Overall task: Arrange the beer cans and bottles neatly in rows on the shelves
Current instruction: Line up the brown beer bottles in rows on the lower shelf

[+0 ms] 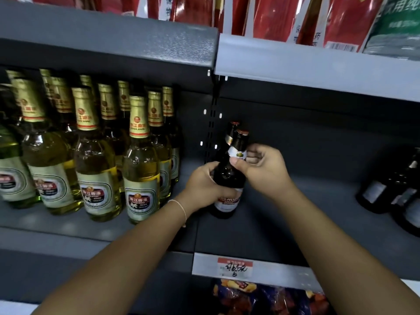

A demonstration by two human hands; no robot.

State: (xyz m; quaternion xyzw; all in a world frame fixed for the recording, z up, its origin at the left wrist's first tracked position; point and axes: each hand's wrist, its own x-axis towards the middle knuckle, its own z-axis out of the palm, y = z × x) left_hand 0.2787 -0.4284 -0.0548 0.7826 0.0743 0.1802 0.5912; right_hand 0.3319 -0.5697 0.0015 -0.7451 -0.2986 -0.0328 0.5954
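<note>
Gripping brown bottle [229, 176] between both hands [204, 185].

Both forearms bare from the lower frame edge up to the hands; no sleeves, cuffs or gloves in view. Left hand [202, 185]: thin pale string bracelet [181, 208] just below it, circling the wrist, lying slightly slack. Right hand [263, 169]: nothing worn at the wrist below it. No rings seen on the fingers that show. Short, plain nail on the right thumb.
</note>
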